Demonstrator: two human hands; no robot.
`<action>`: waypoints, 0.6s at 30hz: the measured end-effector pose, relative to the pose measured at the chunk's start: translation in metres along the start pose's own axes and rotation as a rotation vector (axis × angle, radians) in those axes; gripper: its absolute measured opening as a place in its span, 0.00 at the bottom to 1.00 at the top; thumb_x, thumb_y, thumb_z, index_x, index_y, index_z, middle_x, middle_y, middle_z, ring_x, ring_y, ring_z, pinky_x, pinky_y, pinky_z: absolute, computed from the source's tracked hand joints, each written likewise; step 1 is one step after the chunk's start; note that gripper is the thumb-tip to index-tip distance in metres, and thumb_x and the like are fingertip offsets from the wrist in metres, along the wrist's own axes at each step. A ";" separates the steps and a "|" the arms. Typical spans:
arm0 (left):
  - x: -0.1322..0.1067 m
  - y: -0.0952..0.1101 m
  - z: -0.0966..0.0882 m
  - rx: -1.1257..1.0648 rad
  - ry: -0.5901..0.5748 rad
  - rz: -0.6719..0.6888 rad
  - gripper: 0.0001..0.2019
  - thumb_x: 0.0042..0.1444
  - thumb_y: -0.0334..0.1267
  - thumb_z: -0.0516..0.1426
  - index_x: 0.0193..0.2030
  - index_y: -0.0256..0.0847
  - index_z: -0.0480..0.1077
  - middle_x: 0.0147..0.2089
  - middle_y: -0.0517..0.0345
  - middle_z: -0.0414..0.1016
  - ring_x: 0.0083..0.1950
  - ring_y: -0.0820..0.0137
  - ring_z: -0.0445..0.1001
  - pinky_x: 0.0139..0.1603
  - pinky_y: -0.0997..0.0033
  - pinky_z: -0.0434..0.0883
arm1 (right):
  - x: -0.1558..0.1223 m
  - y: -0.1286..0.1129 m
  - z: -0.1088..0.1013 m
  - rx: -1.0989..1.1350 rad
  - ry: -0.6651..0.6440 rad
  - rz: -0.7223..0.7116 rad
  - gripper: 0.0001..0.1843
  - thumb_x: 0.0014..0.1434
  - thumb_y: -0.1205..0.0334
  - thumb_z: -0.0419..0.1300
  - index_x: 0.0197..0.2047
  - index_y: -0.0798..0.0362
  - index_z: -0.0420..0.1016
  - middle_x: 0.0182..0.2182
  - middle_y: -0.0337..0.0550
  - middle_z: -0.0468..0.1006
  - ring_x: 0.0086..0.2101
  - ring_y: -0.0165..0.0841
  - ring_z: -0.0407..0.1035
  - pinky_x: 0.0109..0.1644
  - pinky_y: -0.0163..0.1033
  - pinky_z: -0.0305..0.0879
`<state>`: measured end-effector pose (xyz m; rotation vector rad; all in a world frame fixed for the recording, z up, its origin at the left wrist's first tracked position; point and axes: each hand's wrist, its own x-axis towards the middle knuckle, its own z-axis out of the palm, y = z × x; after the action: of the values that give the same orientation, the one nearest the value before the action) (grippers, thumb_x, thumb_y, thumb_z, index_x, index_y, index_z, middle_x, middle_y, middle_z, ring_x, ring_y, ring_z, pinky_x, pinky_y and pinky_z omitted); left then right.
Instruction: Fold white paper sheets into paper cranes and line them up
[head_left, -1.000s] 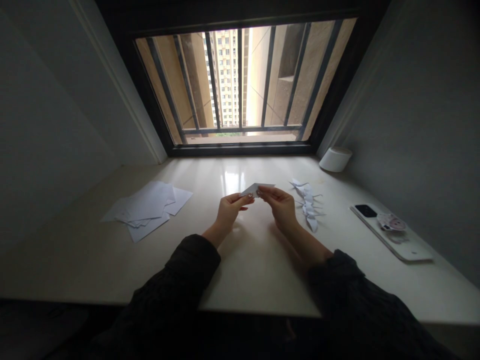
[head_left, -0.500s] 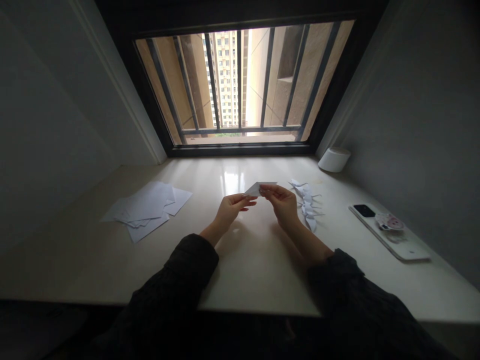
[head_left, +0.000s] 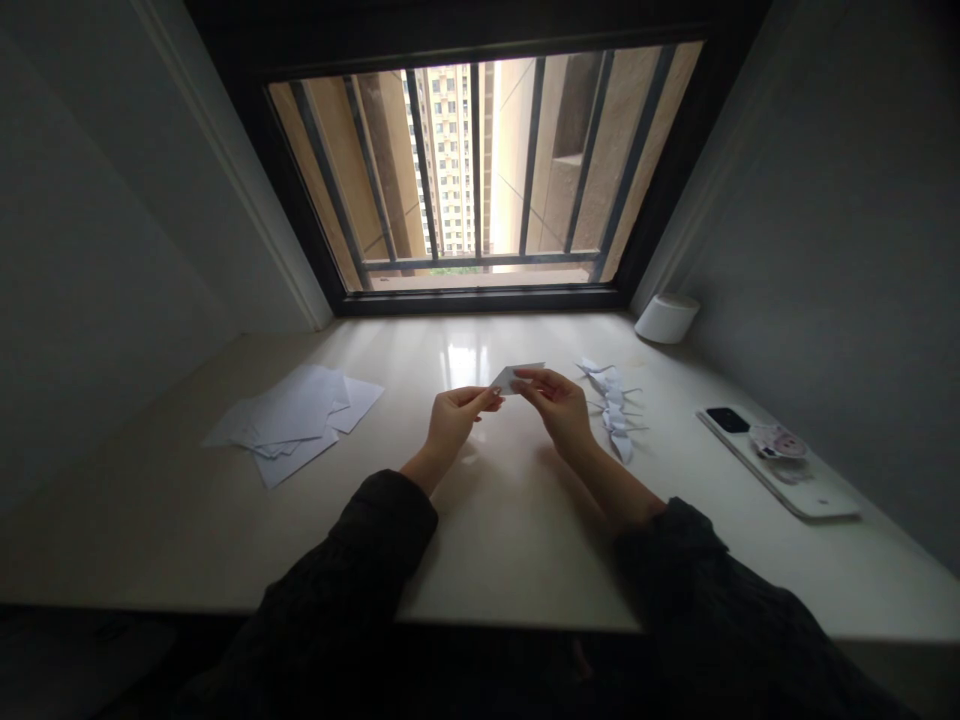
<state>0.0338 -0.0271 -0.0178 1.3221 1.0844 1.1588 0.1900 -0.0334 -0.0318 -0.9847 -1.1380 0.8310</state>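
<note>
Between my two hands is a small piece of folded white paper [head_left: 507, 380], held up over the white sill. My left hand [head_left: 454, 418] pinches its left corner between thumb and fingers. My right hand [head_left: 559, 408] grips the paper from the right, its fingers covering part of the folds. Just beyond my right hand lies a row of several folded white paper cranes [head_left: 616, 412], close together. Over to the left, loose white paper sheets [head_left: 292, 415] lie in an overlapping pile.
At the right a white phone [head_left: 780, 465] lies back up, with a round pig-like grip on it. A white cylinder [head_left: 666, 318] stands in the far right corner. The barred window [head_left: 480, 300] closes off the back, and the sill's front edge [head_left: 517, 628] runs near my forearms.
Both hands and the folded paper have shifted slightly left, and the paper's angle differs a little. My right fingers sit a bit differently on it. The other things have stayed put.
</note>
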 end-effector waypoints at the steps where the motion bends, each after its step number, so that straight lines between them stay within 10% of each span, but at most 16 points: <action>1: -0.001 0.000 0.001 -0.005 0.009 0.008 0.16 0.45 0.51 0.63 0.32 0.41 0.79 0.33 0.49 0.80 0.36 0.61 0.78 0.31 0.69 0.65 | -0.001 -0.001 0.001 -0.006 0.001 -0.002 0.16 0.43 0.54 0.70 0.37 0.49 0.79 0.32 0.41 0.80 0.32 0.35 0.73 0.40 0.42 0.68; 18: 0.000 0.000 0.001 0.033 0.004 -0.047 0.18 0.46 0.52 0.63 0.32 0.38 0.78 0.33 0.48 0.80 0.37 0.63 0.78 0.33 0.71 0.65 | 0.000 0.000 0.005 0.279 0.118 0.122 0.23 0.36 0.57 0.72 0.20 0.52 0.59 0.18 0.29 0.64 0.23 0.24 0.61 0.31 0.33 0.61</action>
<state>0.0348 -0.0270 -0.0183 1.3138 1.1361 1.1135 0.1849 -0.0324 -0.0314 -0.8637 -0.8417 0.9868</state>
